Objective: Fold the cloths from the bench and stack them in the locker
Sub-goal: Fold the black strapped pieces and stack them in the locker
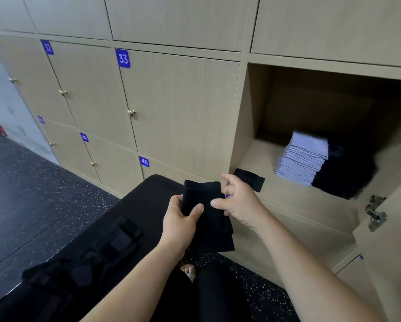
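I hold a folded black cloth (206, 219) in the air between the bench and the locker. My left hand (179, 223) grips its left edge, thumb on top. My right hand (237, 202) touches its right edge with the thumb, the fingers spread and loosely bent. The open locker (246, 126) is at the right; inside stand a tall stack of grey cloths (304, 156) and a black stack (348, 173) beside it. One small black cloth (250, 178) lies alone at the locker's front left. Several unfolded black cloths (85, 261) lie on the black bench (146, 201).
Closed wooden lockers numbered 32, 33, 48 and 49 fill the wall to the left. The open locker's door (390, 240) with its metal hinge (376, 212) juts out at the right. Dark speckled floor (32, 198) runs left of the bench. My legs are below.
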The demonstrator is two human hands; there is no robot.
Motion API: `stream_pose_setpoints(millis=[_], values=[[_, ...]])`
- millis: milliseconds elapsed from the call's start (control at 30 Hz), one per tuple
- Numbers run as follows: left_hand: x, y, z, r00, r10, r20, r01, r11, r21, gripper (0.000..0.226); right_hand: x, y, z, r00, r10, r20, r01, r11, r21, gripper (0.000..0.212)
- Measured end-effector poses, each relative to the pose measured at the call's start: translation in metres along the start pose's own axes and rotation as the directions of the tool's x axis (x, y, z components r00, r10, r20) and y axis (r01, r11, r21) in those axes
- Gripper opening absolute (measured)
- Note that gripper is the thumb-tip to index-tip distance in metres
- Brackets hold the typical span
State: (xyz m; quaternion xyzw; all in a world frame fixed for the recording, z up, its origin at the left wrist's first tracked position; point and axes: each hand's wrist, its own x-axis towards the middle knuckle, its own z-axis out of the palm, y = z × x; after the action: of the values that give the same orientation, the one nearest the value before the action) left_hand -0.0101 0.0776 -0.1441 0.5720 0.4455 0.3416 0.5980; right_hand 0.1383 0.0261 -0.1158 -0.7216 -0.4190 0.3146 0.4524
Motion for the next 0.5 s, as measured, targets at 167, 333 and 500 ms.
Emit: stream_pose_setpoints(millis=[167,333,500], values=[[-0.002,0.003,0.002,1.000,0.024,-0.003,-0.024,1.000,0.000,0.023,0.003,0.002,0.006,0.998,0.054,-0.017,-0.051,0.989,0.140,0.083],[-0.002,0.002,0.002,0.964,-0.078,0.253,0.137,0.964,-0.226,0.050,0.006,0.005,0.010,0.991,0.047,-0.122,-0.025,0.983,0.180,0.050],[0.009,-0.009,0.008,0.985,-0.084,0.150,0.114,0.971,-0.210,0.050,0.008,0.011,0.010,0.997,0.041,-0.066,-0.021,0.960,0.279,0.053]])
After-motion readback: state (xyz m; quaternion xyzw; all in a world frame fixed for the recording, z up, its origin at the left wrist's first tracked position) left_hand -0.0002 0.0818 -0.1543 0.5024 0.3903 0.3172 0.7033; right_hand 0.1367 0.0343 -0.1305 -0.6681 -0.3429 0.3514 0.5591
